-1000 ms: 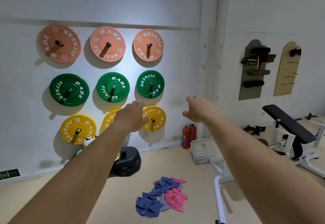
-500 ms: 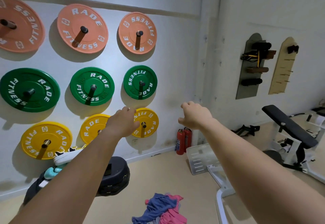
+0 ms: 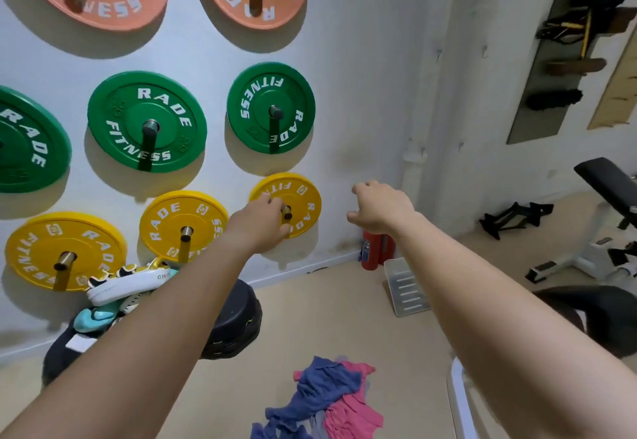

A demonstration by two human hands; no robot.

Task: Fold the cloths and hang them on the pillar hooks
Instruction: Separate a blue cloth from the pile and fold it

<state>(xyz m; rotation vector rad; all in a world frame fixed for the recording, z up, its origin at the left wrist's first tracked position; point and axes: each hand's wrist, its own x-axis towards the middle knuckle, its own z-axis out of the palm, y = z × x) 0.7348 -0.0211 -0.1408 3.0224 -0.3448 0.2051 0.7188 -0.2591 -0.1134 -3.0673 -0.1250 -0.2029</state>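
A crumpled heap of cloths lies on the tan floor below my arms: a blue cloth point(image 3: 325, 385) on top and a pink cloth point(image 3: 355, 414) beside it. Both my arms stretch forward. My left hand point(image 3: 258, 228) hangs in the air in front of a yellow weight plate, its fingers loosely curled and holding nothing. My right hand point(image 3: 379, 209) hangs to the right of it with its fingers bent downward and holds nothing. The white pillar point(image 3: 444, 87) in the corner carries several small hooks point(image 3: 485, 51).
Orange, green point(image 3: 148, 121) and yellow point(image 3: 63, 249) weight plates hang on wall pegs. Below them a black round object point(image 3: 238, 321) bears shoes. A red fire extinguisher point(image 3: 370, 249) stands at the pillar foot beside a grey tray point(image 3: 406, 287). A black bench point(image 3: 606, 183) stands at the right.
The view has moved closer to the wall and tipped down. The cloth heap now lies lower in view and the plates look larger. Both hands stay empty.
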